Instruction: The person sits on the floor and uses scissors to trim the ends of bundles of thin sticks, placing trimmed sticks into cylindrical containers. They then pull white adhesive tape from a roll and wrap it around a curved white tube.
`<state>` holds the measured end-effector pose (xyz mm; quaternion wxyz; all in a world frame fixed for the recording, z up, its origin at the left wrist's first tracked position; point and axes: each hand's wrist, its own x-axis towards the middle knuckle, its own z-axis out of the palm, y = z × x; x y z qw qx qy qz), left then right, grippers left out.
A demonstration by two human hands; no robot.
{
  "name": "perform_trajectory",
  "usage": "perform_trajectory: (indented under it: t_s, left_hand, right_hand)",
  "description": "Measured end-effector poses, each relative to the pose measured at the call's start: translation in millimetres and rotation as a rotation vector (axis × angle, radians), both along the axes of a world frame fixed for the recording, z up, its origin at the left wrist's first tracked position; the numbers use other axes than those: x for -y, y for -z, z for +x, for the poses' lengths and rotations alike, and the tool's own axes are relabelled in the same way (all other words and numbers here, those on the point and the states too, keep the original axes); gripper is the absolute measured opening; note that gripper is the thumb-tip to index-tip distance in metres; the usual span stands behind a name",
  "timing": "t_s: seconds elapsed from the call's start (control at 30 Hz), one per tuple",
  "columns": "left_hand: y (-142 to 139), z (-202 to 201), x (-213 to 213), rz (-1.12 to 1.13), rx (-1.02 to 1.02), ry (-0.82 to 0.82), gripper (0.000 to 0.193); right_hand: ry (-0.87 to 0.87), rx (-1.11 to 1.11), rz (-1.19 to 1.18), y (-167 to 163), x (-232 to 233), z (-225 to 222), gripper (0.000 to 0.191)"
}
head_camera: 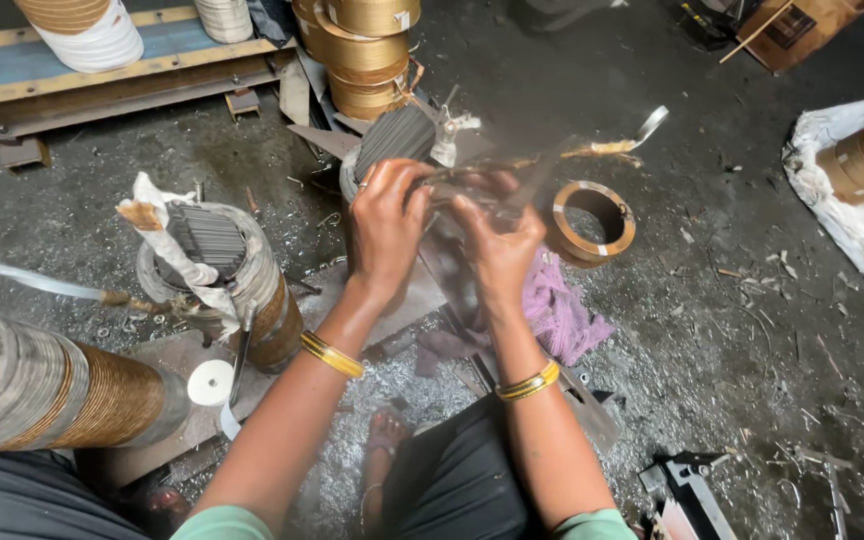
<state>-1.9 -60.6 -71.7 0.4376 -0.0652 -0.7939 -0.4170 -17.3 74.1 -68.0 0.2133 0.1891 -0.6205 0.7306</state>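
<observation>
I see my left hand [384, 225] & right hand [497, 245] up close together, both w/ fingers closed on a thin, blurry metal strip [512, 180] held over the dark floor [732, 330]. Strip sits between the hands, just in front of a wound coil [397, 135]. A brown ring [592, 220] lies near the right hand. A purple cloth [562, 310] lies under the right wrist. Gold bangles on both wrists.

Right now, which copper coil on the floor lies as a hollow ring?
The coil ring right of the hands: flat, hollow; the others are stacked or cored.
</observation>
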Motion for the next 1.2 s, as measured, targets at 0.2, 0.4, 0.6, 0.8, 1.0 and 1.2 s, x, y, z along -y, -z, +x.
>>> perform_trajectory:
  t_s: [0.2, 0.4, 0.6, 0.8, 1.0, 1.2]
  left_hand:
    - [13, -16, 1, -0.009, -0.018, -0.008, 0.019]
    - [20, -31, -1, -0.016, -0.069, -0.016, 0.025]
    - [12, -27, -6, 0.005, -0.087, -0.044, 0.035]
    - [6, -22, -8, 0.083, -0.067, 0.046, 0.037]
    - [6, -16, -10, 0.086, -0.104, 0.029, 0.034]
    - [0, -5, 3, 0.031, -0.144, 0.055, 0.028]
  right_hand:
    - [-0.021, 0.225, -0.045, 27, 17, -21, 0.025]
    - [-0.033, 0.016, 0.029, 32, 13, -26, 0.024]
    - [-0.039, 0.032, 0.056, 23, 18, -25, 0.027]
    - [-0.129, 0.014, 0.044, 23, 15, -33, 0.022]
    - [0.008, -0.052, 0.175, 33, 13, -39, 0.018]
    - [0.081, -0.064, 0.171, 45, 25, -50, 0.021]
